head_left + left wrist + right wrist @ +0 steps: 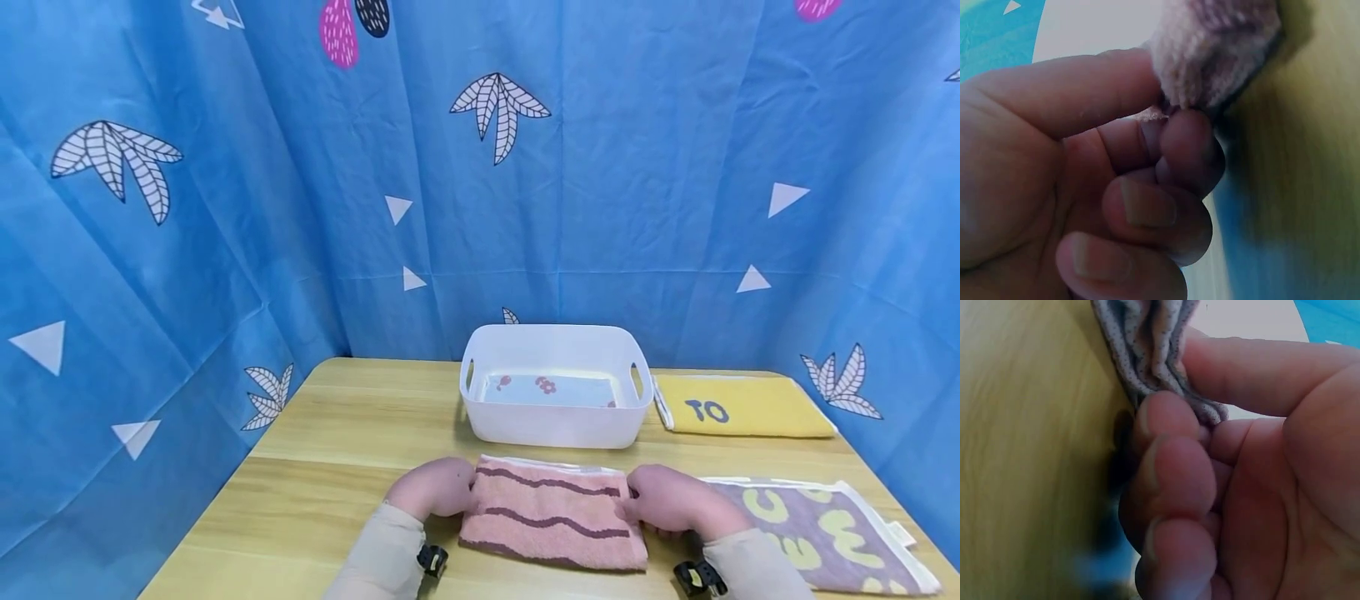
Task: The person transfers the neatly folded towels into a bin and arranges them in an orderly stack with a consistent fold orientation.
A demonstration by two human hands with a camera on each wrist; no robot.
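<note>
A folded pink towel [551, 517] with dark wavy stripes is held at the front middle of the table. My left hand [437, 489] pinches its left side between thumb and curled fingers; the left wrist view shows the fuzzy towel edge [1210, 50] there. On the opposite side my right hand [678, 498] grips the towel, and the right wrist view shows its folded layers [1147, 344] between thumb and fingers. Just beyond the towel stands a white basket [555, 427] with a pale blue, flower-printed cloth [517, 388] lying in the bottom.
Right of the basket lies a folded yellow towel [750, 408] marked "TO". A purple towel [840, 533] with yellow letters lies at the front right, partly behind my right forearm. Blue patterned curtains [630, 208] surround the wooden table [315, 467].
</note>
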